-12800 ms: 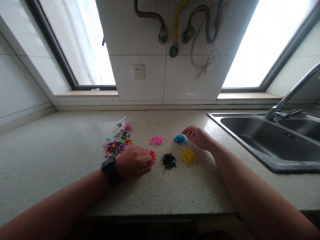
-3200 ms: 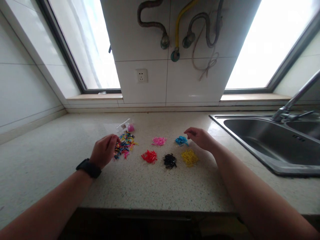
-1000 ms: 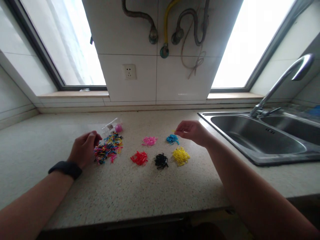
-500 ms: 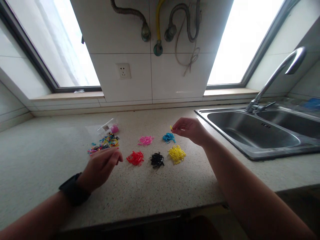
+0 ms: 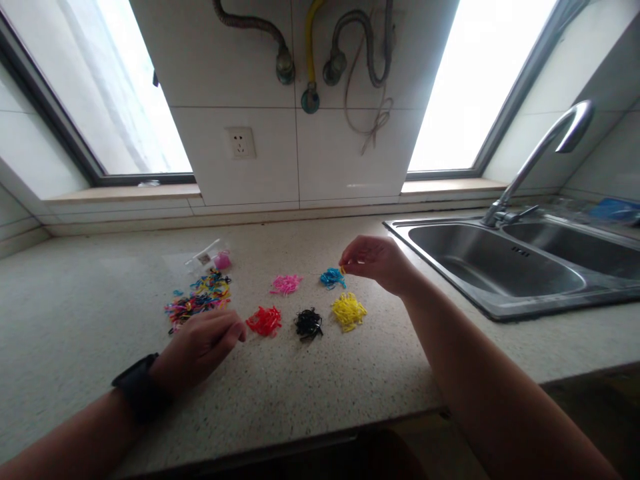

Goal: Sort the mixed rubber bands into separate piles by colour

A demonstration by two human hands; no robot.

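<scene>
My right hand (image 5: 377,261) pinches a small yellow rubber band (image 5: 343,270) at its fingertips, just above and right of the blue rubber bands (image 5: 333,277). In front of it lies a pile of yellow rubber bands (image 5: 349,311). My left hand (image 5: 205,343) is closed, fingers curled under, beside the red rubber bands (image 5: 265,321); whatever it may hold is hidden. Behind it spreads a mixed-colour heap of rubber bands (image 5: 197,300), partly covered by the hand. Black rubber bands (image 5: 309,323) and pink rubber bands (image 5: 285,285) form separate piles in the middle.
Behind the mixed heap lies a clear plastic bag (image 5: 203,258) with a pink round item (image 5: 223,260). A steel double sink (image 5: 493,310) with a faucet (image 5: 530,157) is set into the counter (image 5: 310,393) on the right. A tiled wall rises behind.
My right hand stays near the blue pile, and the yellow band at its fingertips sits lower. My left hand has drawn slightly down, uncovering more of the mixed heap. The view has shifted slightly.
</scene>
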